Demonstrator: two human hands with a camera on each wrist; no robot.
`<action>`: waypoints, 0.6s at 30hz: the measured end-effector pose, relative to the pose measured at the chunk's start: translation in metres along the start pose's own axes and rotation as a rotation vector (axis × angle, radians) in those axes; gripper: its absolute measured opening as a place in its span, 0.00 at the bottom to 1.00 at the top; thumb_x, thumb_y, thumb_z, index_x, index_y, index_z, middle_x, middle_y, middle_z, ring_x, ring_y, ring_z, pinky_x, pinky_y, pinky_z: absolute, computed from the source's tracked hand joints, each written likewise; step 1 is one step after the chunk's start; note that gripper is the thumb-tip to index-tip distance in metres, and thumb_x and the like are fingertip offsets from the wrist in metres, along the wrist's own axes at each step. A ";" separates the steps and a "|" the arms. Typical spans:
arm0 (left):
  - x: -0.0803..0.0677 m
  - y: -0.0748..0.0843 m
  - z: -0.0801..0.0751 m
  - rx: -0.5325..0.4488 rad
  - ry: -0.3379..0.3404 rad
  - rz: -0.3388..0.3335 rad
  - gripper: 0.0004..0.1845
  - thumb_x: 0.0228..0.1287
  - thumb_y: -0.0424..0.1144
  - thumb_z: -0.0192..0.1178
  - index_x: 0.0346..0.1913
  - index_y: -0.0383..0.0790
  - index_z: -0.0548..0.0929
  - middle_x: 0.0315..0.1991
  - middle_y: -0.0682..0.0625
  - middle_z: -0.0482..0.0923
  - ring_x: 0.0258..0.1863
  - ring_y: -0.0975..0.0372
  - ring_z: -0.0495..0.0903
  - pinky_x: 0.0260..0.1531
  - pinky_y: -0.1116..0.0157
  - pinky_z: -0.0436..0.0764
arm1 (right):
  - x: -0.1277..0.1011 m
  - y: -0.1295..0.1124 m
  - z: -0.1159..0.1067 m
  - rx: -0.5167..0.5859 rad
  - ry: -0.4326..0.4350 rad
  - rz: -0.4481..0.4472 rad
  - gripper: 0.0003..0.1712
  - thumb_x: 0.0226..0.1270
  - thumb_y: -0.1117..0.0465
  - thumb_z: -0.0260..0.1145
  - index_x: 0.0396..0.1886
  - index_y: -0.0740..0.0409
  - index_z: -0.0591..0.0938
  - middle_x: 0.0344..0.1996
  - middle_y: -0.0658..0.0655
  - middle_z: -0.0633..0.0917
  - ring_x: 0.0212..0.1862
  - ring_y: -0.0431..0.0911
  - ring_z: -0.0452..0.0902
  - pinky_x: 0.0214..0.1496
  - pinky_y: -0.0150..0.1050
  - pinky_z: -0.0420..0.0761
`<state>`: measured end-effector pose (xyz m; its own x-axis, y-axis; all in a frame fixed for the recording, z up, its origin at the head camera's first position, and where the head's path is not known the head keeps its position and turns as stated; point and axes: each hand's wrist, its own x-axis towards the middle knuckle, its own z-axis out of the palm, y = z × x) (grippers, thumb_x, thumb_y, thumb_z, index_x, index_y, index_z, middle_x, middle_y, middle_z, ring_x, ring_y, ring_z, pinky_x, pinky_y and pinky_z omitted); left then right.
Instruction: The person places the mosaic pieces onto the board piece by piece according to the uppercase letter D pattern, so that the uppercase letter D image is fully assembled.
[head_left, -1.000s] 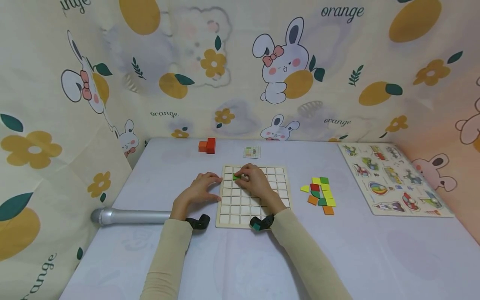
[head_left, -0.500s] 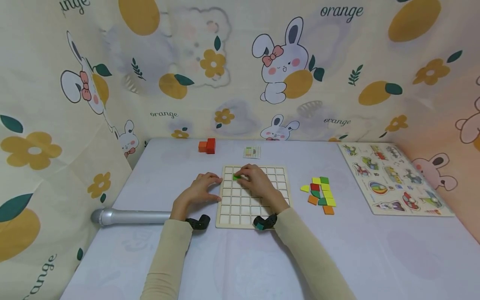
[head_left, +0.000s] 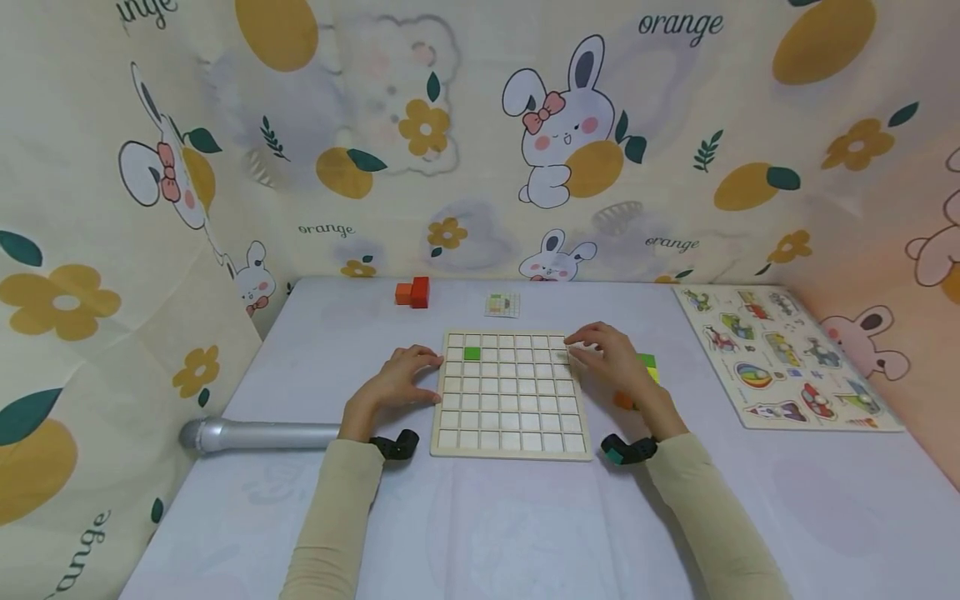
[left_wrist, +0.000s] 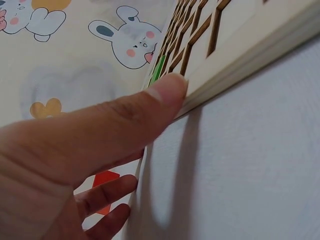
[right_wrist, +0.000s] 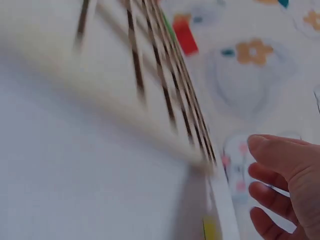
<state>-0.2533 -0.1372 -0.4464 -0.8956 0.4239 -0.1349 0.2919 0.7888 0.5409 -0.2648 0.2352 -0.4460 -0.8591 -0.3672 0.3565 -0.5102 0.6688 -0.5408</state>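
A wooden grid board (head_left: 512, 402) lies mid-table, with one green square tile (head_left: 472, 353) in a cell near its upper left corner. My left hand (head_left: 395, 379) rests at the board's left edge; in the left wrist view the thumb (left_wrist: 167, 92) touches the wooden rim, other fingers extended beyond. Over the board's upper right edge, my right hand (head_left: 621, 365) hovers with loosely bent fingers and nothing between them. Behind it, partly hidden, are the loose coloured tiles, among them an orange tile (head_left: 623, 401) and a green tile (head_left: 648, 361).
A small pattern card (head_left: 502, 305) lies behind the board, with red and orange blocks (head_left: 419, 292) left of it. A picture puzzle board (head_left: 783, 358) occupies the right side. A silver microphone (head_left: 262, 434) lies left, partly behind the left arm.
My right hand has let go of the green tile, leaving it in its cell, and has moved right, off the grid toward the loose tiles. My left hand has stayed in place.
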 end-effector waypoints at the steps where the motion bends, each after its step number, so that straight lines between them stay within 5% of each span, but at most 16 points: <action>1: 0.000 0.000 0.000 0.002 0.000 0.004 0.37 0.48 0.47 0.71 0.64 0.43 0.72 0.63 0.45 0.65 0.63 0.51 0.59 0.62 0.50 0.62 | -0.006 0.005 -0.007 -0.022 -0.005 0.016 0.09 0.62 0.65 0.64 0.42 0.60 0.84 0.44 0.59 0.80 0.43 0.53 0.75 0.43 0.50 0.77; 11: 0.000 0.000 -0.003 -0.011 -0.006 -0.007 0.37 0.49 0.47 0.71 0.63 0.44 0.72 0.63 0.45 0.65 0.63 0.51 0.58 0.63 0.49 0.62 | -0.045 0.047 -0.051 -0.120 -0.073 0.236 0.12 0.62 0.66 0.64 0.46 0.59 0.83 0.45 0.60 0.79 0.47 0.54 0.72 0.51 0.55 0.74; 18: 0.000 -0.001 0.000 0.000 -0.007 0.010 0.36 0.49 0.47 0.71 0.63 0.44 0.72 0.63 0.45 0.65 0.63 0.51 0.59 0.62 0.49 0.62 | -0.055 0.064 -0.062 -0.144 -0.070 0.259 0.13 0.63 0.66 0.63 0.47 0.61 0.82 0.45 0.63 0.79 0.45 0.56 0.73 0.49 0.54 0.75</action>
<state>-0.2541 -0.1381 -0.4471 -0.8903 0.4349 -0.1350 0.3008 0.7843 0.5426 -0.2477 0.3384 -0.4530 -0.9630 -0.2129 0.1652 -0.2676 0.8288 -0.4914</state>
